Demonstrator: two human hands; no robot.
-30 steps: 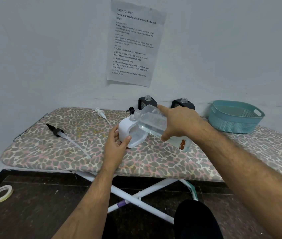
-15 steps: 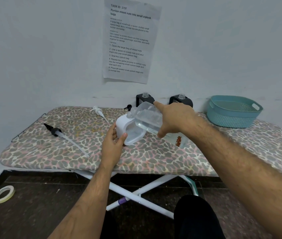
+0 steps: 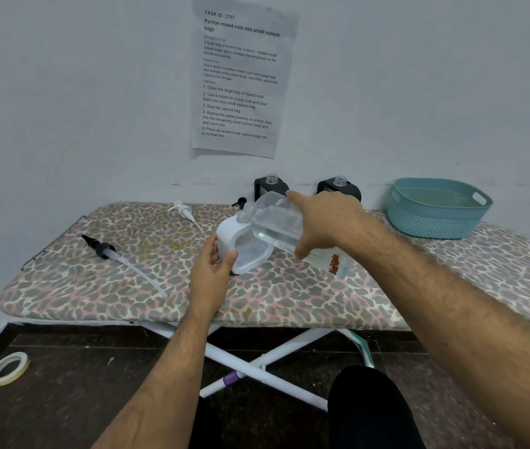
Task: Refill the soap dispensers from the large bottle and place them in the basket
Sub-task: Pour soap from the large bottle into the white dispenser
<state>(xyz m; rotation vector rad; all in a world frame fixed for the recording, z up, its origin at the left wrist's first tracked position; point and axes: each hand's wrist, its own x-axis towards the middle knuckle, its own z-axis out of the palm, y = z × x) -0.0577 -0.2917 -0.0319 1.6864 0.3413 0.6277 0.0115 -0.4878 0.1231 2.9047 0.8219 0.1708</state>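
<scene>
Head view, centre: large clear bottle (image 3: 276,226) tipped neck-down to the left, its mouth at the open neck of the white soap dispenser (image 3: 241,244), evidently mid-pour; no stream of liquid discernible.
Right hand (image 3: 325,222): wrapped over the bottle's upper side, forefinger stretched along the top and thumb underneath, presumably to steer the tilt.
Left hand (image 3: 213,267): thumb and fingers curled round the dispenser's near left corner, bracing it on the board, likely so the container stays put under the bottle's weight.
Work surface: ironing board (image 3: 101,280) in a leopard-print cover, white crossed legs beneath.
Waiting at the wall: two black dispensers, one (image 3: 268,187) just behind the bottle and another (image 3: 338,187) to its right, both with pumps off and necks bare, apparently next for filling.
Set aside: black pump (image 3: 103,249) with long tube on the board's left, white pump (image 3: 184,212) farther back, a small black part (image 3: 240,201) beside the bottle's neck, only partly seen.
Destination: teal basket (image 3: 437,222) at the board's far right, well apart from the pour, holding no dispenser.
Judged progress: early, first refill under way, no pump refitted.
Surroundings: printed sheet (image 3: 241,76) on the wall; roll of tape (image 3: 7,369) on the dark floor at lower left.
</scene>
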